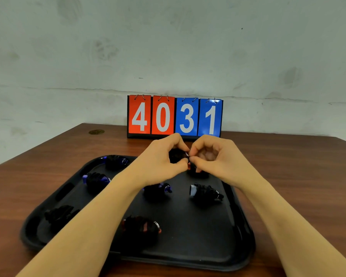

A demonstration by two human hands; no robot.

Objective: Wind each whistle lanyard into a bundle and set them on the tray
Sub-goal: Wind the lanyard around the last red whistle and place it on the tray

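Wound bundles (pixel 141 226) dot the tray (pixel 198 242), leaving bare floor at its near right; the scoreboard (pixel 174 116) blocks the far edge.

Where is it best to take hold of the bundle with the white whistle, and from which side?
Probably from above, pinching across the black wound cord of the bundle. The cord is its thickest part, the whistle sticks out at the left end, and the tray around it is open.

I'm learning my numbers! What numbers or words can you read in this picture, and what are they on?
"4" on the first red flip card of the scoreboard.
"0" on the second red flip card.
"3" on the first blue flip card.
"1" on the second blue flip card.
No other words or labels are readable.
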